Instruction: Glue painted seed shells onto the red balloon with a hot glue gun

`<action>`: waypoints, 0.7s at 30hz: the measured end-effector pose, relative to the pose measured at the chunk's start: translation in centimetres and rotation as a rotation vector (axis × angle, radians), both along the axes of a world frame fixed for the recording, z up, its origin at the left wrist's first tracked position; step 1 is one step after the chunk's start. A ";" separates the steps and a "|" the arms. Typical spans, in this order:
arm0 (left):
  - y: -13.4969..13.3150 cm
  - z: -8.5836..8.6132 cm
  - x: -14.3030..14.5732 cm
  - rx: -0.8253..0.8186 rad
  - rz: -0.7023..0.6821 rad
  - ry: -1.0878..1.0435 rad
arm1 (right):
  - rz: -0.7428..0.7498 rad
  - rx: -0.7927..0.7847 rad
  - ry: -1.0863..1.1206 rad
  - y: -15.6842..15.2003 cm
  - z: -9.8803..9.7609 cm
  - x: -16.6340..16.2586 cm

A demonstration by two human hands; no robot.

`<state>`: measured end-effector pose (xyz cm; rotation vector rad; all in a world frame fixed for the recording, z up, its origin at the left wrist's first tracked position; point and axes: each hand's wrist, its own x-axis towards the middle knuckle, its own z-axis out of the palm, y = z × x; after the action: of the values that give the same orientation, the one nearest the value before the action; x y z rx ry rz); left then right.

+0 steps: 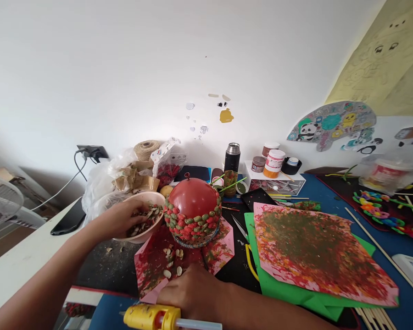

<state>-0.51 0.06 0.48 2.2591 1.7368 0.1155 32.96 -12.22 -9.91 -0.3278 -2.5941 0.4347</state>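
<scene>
My left hand point(122, 219) reaches into a beige bowl point(147, 198) of painted shells, its fingers curled down among them. My right hand point(191, 293) rests closed on the table near me, gripping a yellow glue gun point(151, 317) whose nozzle points left. Between the hands stands a red balloon point(193, 198) with rows of green and red shells point(192, 225) glued round its lower half. It sits on a paint-stained pink sheet point(151, 261) with a few loose pale shells point(172, 263).
A large paint-smeared pink sheet point(316, 252) lies on green paper point(296, 293) to the right. Scissors point(242, 229), a thermos point(231, 162), paint jars point(273, 162), twine point(146, 149), plastic bags point(103, 183), a phone point(69, 219), skewers point(375, 243) and a fan point(2, 201) surround the work area.
</scene>
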 end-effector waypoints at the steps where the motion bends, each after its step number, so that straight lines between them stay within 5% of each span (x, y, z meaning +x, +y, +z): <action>1: -0.1 0.5 -0.3 -0.009 0.003 0.018 | 0.015 0.000 -0.002 0.1 -0.2 0.0; 6: -0.2 1.4 -0.1 0.044 -0.012 0.059 | 0.037 -0.012 -0.021 0.2 -0.9 0.2; 13: 0.6 -0.9 2.7 0.130 -0.219 0.050 | 0.023 -0.004 -0.042 0.0 -1.3 0.4; 21: 1.6 -1.3 -1.0 0.099 -0.145 0.136 | 0.021 0.034 -0.079 0.2 -1.1 0.2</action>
<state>-1.47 1.68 -0.81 2.5100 1.6580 0.0188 33.16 -12.02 -11.01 -0.3117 -2.6809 0.3917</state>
